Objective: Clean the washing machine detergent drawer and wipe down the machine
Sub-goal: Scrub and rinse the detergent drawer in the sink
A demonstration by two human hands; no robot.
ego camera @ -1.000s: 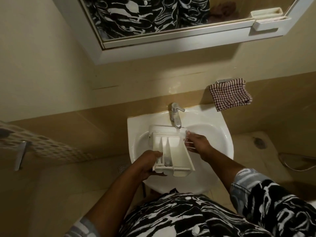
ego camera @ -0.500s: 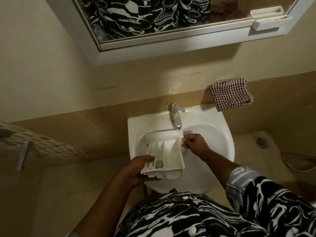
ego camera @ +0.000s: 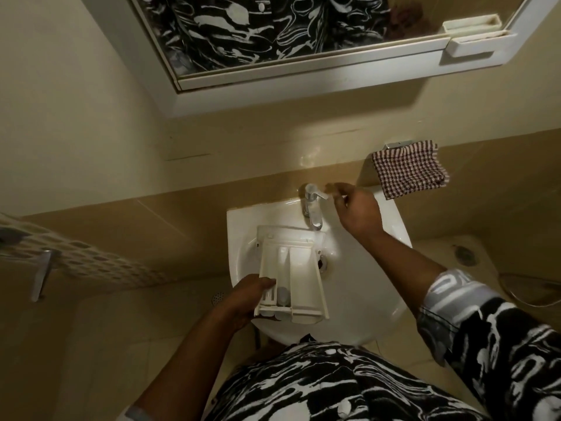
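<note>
The white plastic detergent drawer (ego camera: 291,271) lies over the white basin (ego camera: 364,299), its compartments facing up and its far end under the chrome tap (ego camera: 312,208). My left hand (ego camera: 243,299) grips the drawer's near left corner. My right hand (ego camera: 355,208) is raised beside the tap, fingers reaching the tap's lever; the fingertips are blurred. The hand holds nothing that I can make out. No water stream is visible.
A red-checked cloth (ego camera: 409,168) hangs on a wall holder right of the basin. A white-framed mirror (ego camera: 303,41) with a small shelf sits above. A patterned surface with a metal handle (ego camera: 42,275) is at the left. A floor drain (ego camera: 464,256) lies right of the basin.
My right hand has left the drawer's right side and risen to the tap lever. The drawer has shifted slightly in the basin, still held by my left hand.
</note>
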